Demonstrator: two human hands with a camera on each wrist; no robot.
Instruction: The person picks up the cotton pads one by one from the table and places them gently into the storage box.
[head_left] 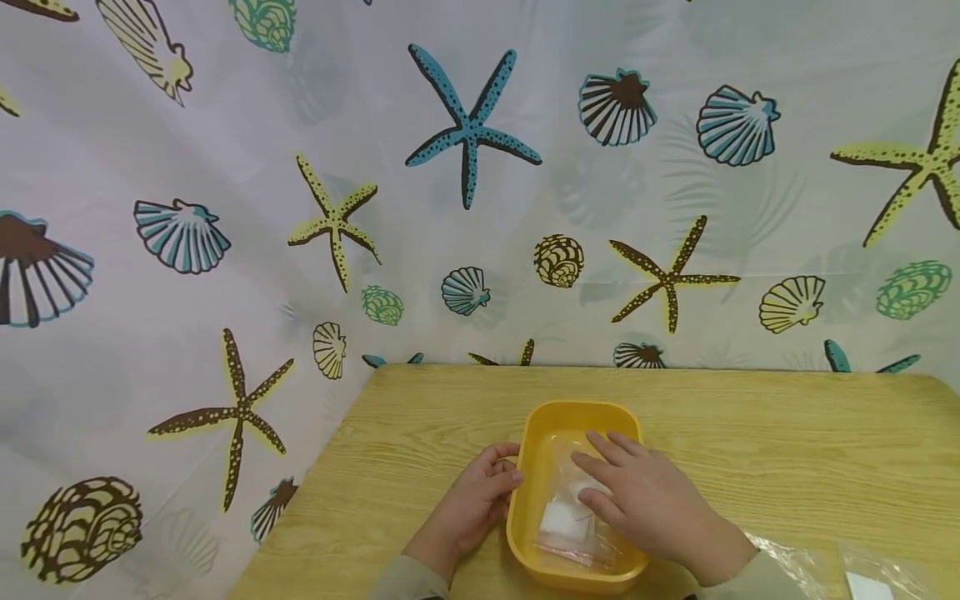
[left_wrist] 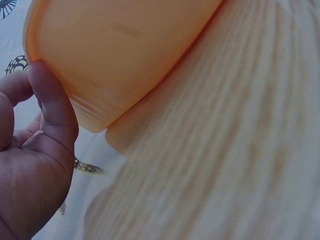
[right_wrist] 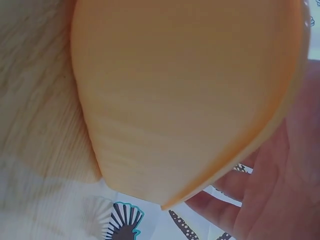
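A yellow plastic tub (head_left: 581, 407) stands on the wooden table, its outer wall filling much of both wrist views. Inside lies a clear plastic bag (head_left: 562, 546) with something white in it. My left hand (head_left: 480, 496) holds the tub's left rim; in the left wrist view its thumb (left_wrist: 50, 95) lies against the rim. Over the tub's right side, my right hand (head_left: 648, 492) reaches in with fingers spread above the bag, hiding part of it. From the right wrist view, that hand's palm (right_wrist: 275, 190) shows beyond the tub's rim.
Two clear plastic packets lie at the table's front right: one packet (head_left: 795, 562), and beside it another packet (head_left: 885, 575) with a white piece inside. A curtain (head_left: 525, 308) printed with shells and starfish hangs behind and to the left of the table (head_left: 765, 450).
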